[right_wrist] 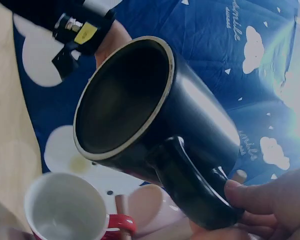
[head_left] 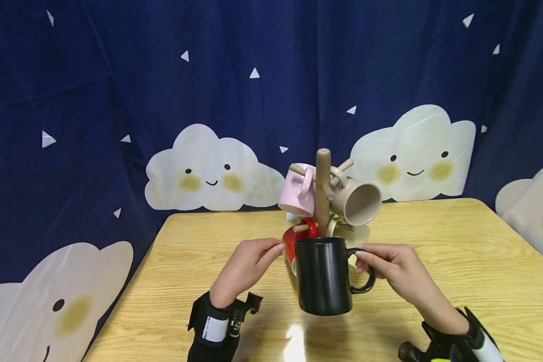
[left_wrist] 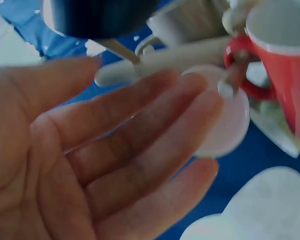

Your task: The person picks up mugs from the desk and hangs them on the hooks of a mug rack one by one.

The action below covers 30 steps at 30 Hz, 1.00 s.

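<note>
A black mug (head_left: 323,279) hangs upright in the air above the table, in front of the mug tree. My right hand (head_left: 395,266) pinches the top of its handle between thumb and fingers. The right wrist view shows the mug's underside with a pale rim and the thumb (right_wrist: 260,197) pressed on the handle. To the left of the mug is my left hand (head_left: 249,266), which holds nothing. In the left wrist view its fingers (left_wrist: 140,130) are extended and slightly bent, apart from the black mug.
A wooden mug tree (head_left: 323,176) stands behind the black mug. From its pegs hang a pink mug (head_left: 294,196), a beige mug (head_left: 341,201), a red mug (head_left: 288,244) and a cream mug (head_left: 362,234). They stand over a wooden table (head_left: 199,261), with a blue curtain (head_left: 163,90) behind.
</note>
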Each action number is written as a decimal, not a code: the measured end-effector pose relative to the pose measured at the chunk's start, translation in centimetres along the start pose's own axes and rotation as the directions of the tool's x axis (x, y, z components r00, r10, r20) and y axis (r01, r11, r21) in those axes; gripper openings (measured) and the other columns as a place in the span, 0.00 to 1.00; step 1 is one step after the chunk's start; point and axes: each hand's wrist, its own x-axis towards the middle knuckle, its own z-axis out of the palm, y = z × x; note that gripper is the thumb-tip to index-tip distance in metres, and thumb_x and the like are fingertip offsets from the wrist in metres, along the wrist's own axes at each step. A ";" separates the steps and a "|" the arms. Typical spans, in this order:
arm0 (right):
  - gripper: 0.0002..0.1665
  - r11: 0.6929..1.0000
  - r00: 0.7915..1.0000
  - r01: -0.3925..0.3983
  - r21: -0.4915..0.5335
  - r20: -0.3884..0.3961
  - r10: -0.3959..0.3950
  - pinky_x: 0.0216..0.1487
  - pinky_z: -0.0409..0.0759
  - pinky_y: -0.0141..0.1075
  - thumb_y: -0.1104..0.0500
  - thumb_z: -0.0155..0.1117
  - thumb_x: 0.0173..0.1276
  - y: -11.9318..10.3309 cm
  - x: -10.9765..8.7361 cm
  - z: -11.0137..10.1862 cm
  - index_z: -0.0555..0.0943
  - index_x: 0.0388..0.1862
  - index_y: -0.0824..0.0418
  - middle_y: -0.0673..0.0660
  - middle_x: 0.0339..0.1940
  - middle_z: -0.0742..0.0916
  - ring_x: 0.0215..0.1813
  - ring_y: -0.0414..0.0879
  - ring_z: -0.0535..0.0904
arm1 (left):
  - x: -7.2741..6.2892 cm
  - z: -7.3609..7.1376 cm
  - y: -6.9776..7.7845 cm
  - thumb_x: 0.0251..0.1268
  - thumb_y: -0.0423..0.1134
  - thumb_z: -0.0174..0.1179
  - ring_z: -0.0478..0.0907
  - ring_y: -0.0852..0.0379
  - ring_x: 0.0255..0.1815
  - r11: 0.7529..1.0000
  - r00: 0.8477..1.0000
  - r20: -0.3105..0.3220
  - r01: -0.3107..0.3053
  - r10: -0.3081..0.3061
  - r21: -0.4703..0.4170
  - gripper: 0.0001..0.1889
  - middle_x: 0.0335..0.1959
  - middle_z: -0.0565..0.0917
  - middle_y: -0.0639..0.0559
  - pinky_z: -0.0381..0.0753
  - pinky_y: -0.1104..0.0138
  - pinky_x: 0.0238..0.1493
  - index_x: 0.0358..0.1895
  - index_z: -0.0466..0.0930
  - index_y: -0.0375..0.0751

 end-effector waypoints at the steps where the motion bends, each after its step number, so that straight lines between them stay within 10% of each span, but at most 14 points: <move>1: 0.09 1.000 0.999 -0.021 0.022 0.026 0.021 0.21 0.69 0.28 0.63 0.57 0.65 0.1 0.1 0.0 0.83 0.34 0.67 0.43 0.19 0.83 0.22 0.31 0.72 | 0.1 0.1 0.1 0.71 0.46 0.46 0.81 0.58 0.37 0.997 1.000 0.003 0.017 -0.017 -0.073 0.16 0.36 0.85 0.51 0.78 0.65 0.42 0.44 0.81 0.42; 4: 0.10 0.997 0.997 -0.048 0.058 0.059 0.045 0.21 0.70 0.29 0.63 0.56 0.66 0.3 0.2 0.0 0.83 0.35 0.68 0.43 0.19 0.83 0.23 0.32 0.74 | 0.2 0.5 0.8 0.72 0.53 0.40 0.79 0.49 0.50 0.918 0.993 0.067 0.114 -0.095 -0.380 0.25 0.47 0.82 0.42 0.78 0.58 0.50 0.56 0.74 0.37; 7: 0.11 0.996 0.997 -0.064 0.061 0.046 0.061 0.22 0.71 0.28 0.62 0.57 0.66 0.2 0.1 0.0 0.83 0.36 0.68 0.42 0.19 0.83 0.24 0.32 0.75 | 0.3 1.3 1.8 0.65 0.66 0.40 0.68 0.42 0.62 0.737 0.973 0.182 0.225 -0.139 -0.638 0.40 0.64 0.68 0.38 0.73 0.50 0.57 0.69 0.54 0.38; 10: 0.12 0.995 0.998 -0.068 0.073 0.024 0.066 0.24 0.74 0.27 0.62 0.57 0.66 0.1 0.0 0.2 0.82 0.39 0.71 0.42 0.20 0.84 0.25 0.31 0.77 | 0.4 2.6 2.7 0.57 0.68 0.49 0.60 0.43 0.67 0.588 0.961 0.256 0.269 -0.107 -0.763 0.48 0.70 0.56 0.40 0.66 0.47 0.61 0.72 0.41 0.45; 14: 0.12 0.995 0.999 -0.053 0.081 -0.010 0.054 0.27 0.77 0.27 0.64 0.57 0.65 0.1 0.0 0.6 0.82 0.40 0.72 0.42 0.21 0.84 0.27 0.31 0.78 | 0.7 4.3 3.7 0.55 0.47 0.64 0.67 0.50 0.59 0.477 0.973 0.215 0.229 -0.085 -0.848 0.40 0.62 0.66 0.44 0.67 0.55 0.59 0.68 0.50 0.50; 19: 0.11 0.998 0.998 -0.054 0.041 -0.038 0.056 0.24 0.74 0.28 0.63 0.59 0.65 0.3 0.0 1.2 0.83 0.41 0.68 0.47 0.23 0.86 0.26 0.31 0.75 | 0.9 5.4 4.0 0.46 0.31 0.68 0.73 0.52 0.53 0.422 0.978 0.149 0.197 -0.145 -0.885 0.40 0.55 0.74 0.49 0.70 0.60 0.53 0.64 0.58 0.52; 30: 0.20 0.980 0.979 -0.195 0.041 0.069 0.192 0.38 0.77 0.29 0.52 0.54 0.69 -0.1 0.4 0.2 0.81 0.48 0.65 0.52 0.35 0.88 0.39 0.29 0.80 | 1.0 5.7 4.1 0.46 0.31 0.67 0.73 0.52 0.52 0.425 0.973 0.136 0.205 -0.188 -0.882 0.39 0.55 0.74 0.50 0.71 0.59 0.53 0.64 0.58 0.50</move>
